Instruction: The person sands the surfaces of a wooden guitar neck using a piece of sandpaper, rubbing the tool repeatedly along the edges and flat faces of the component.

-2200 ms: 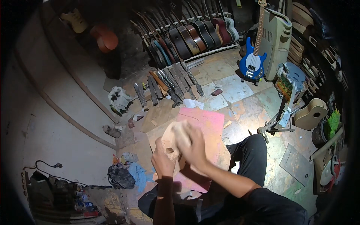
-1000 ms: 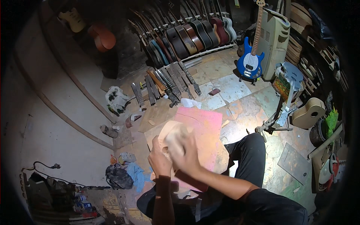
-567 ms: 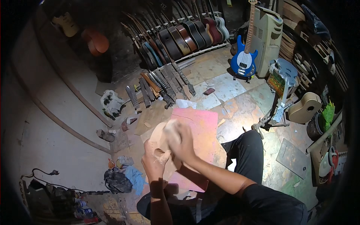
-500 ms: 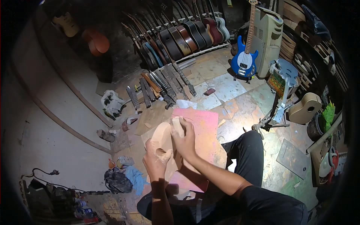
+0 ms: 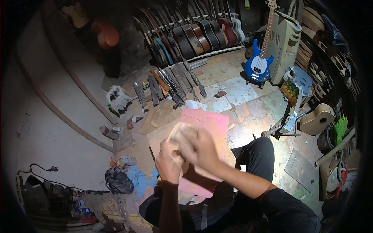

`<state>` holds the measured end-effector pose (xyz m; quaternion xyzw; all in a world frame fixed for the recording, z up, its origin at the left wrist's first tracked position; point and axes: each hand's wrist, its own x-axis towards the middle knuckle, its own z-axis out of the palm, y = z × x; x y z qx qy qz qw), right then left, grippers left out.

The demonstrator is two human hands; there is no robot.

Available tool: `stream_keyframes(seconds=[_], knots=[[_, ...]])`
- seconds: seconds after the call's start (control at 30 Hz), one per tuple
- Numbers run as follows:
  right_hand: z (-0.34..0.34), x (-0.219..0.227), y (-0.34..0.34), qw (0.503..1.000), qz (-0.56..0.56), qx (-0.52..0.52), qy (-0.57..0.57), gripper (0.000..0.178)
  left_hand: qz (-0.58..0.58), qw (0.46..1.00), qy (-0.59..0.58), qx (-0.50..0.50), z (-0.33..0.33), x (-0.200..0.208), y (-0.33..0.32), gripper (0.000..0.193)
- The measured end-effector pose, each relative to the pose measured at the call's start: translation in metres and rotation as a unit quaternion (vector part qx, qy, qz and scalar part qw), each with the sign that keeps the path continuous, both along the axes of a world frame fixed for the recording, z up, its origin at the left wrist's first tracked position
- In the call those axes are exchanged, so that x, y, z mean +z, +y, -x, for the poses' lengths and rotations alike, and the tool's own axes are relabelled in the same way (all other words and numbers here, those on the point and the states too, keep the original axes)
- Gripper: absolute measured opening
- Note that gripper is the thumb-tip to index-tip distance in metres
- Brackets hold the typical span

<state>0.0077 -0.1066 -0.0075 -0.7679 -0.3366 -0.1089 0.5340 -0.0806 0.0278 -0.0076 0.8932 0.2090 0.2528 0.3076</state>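
Note:
A pale, smooth wooden piece (image 5: 178, 129) with a rounded far end is in my left hand (image 5: 168, 160), the fingers closed round its near part. A dark hollow shows in the wood beside my left thumb. My right hand (image 5: 203, 150) lies across the wood's right side, bent and smeared by motion. Its fingers are curled on a small pale block, which the blur and the hand mostly hide. Under both hands lies a pink board (image 5: 211, 126), partly overlapped by a brown sheet (image 5: 155, 136).
Several loose guitar necks (image 5: 171, 87) lie on the floor ahead. Behind them stands a rack of guitars (image 5: 202, 39). A blue bass (image 5: 257, 64) leans on a stand at far right. My right knee (image 5: 262, 149) rises beside the board. A blue cloth (image 5: 138, 178) lies at left.
My right hand has moved nearer and slightly right, turning over the wooden piece. My left hand and the wood have shifted a little right. The view has tilted slightly.

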Motion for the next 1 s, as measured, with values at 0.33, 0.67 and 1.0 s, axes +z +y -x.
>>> stream_keyframes(seconds=[0.33,0.67,1.0], knots=[[-0.051,-0.011,-0.012,0.989,-0.060,0.013,0.133,0.048,0.020,1.000,0.003,0.013,-0.002,0.003,-0.022,0.048],[-0.048,-0.036,0.008,0.938,-0.233,-0.010,0.257,0.057,-0.004,1.000,-0.011,0.016,0.000,-0.001,-0.018,0.044],[-0.015,-0.019,0.009,0.990,-0.096,-0.023,0.100,0.055,-0.023,0.999,-0.006,0.024,0.004,0.000,-0.009,0.039]])
